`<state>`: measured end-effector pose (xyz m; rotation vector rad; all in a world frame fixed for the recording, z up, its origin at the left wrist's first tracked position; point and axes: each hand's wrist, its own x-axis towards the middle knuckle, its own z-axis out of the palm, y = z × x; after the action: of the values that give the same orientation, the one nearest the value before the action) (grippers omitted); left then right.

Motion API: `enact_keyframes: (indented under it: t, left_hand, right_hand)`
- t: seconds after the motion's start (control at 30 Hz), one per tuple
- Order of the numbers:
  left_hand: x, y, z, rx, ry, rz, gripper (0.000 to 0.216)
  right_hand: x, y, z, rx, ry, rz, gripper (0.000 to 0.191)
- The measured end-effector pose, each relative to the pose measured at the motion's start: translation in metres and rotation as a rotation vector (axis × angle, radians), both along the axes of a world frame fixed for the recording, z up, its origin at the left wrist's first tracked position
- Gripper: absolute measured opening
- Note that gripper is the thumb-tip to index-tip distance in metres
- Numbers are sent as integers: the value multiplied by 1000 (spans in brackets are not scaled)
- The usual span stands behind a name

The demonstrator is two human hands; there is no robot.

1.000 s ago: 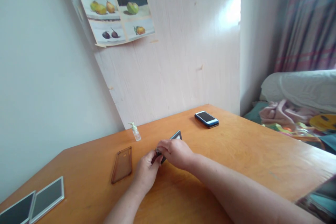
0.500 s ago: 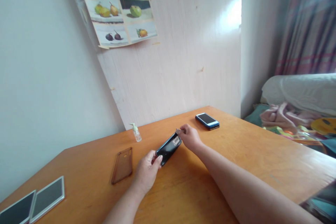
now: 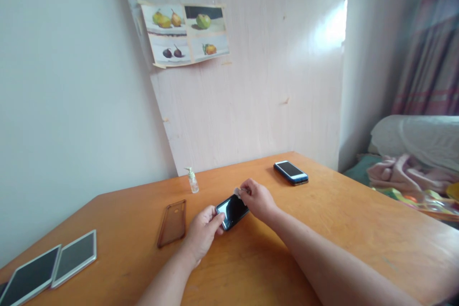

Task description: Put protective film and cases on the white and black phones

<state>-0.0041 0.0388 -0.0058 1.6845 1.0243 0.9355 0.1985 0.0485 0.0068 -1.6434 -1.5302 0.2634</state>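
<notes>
you are in a home, in what looks like a bedroom. to your right a bed [image 3: 360, 165] is heaped with a pale quilt [image 3: 416, 136] and a pink blanket [image 3: 401, 174], and a striped curtain [image 3: 430, 57] hangs behind it. you are at a plain wooden table [image 3: 358, 229] set in the corner, where a plywood board [image 3: 258, 95] leans on the wall with small fruit paintings [image 3: 186, 33] taped to it.

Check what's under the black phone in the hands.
Only the table shows beneath the phone. The left hand grips its near end and the right hand pinches a pale tab at its far end, hiding those edges; whether it lies flat is unclear.
</notes>
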Motion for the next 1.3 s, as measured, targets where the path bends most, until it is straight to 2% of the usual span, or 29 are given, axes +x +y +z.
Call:
enact_keyframes:
  t: [0.17, 0.3, 0.5, 0.63, 0.7, 0.83, 0.97, 1.13, 1.3]
  left_hand:
    - [-4, -3, 6, -99, -8, -7, 36]
    - [-4, -3, 5, -142, -35, 17, 35]
    - [-3, -6, 4, -158, -60, 32, 39]
    - [-3, -8, 7, -171, -73, -34, 49]
    - [-3, -10, 6, -137, -58, -52, 53]
    - [-1, -9, -4, -33, 37, -1, 52]
    - [1, -6, -13, 96, 162, 21, 47]
    - [3, -9, -7, 297, 421, 83, 48]
    - [4, -11, -1, 309, 571, 109, 54]
  right_hand:
    - [14, 12, -9, -39, -10, -91, 21]
    - [15, 12, -12, -16, -89, -46, 17]
    - [6, 12, -22, 9, -92, 49, 13]
    - [5, 11, -22, -10, -121, 97, 15]
    - [5, 9, -19, -18, -142, 113, 16]
    - [6, 6, -14, -44, -184, 135, 17]
    - [13, 7, -14, -79, -249, 83, 21]
    - [28, 13, -15, -138, -330, 15, 19]
    - [13, 1, -11, -128, -489, 172, 29]
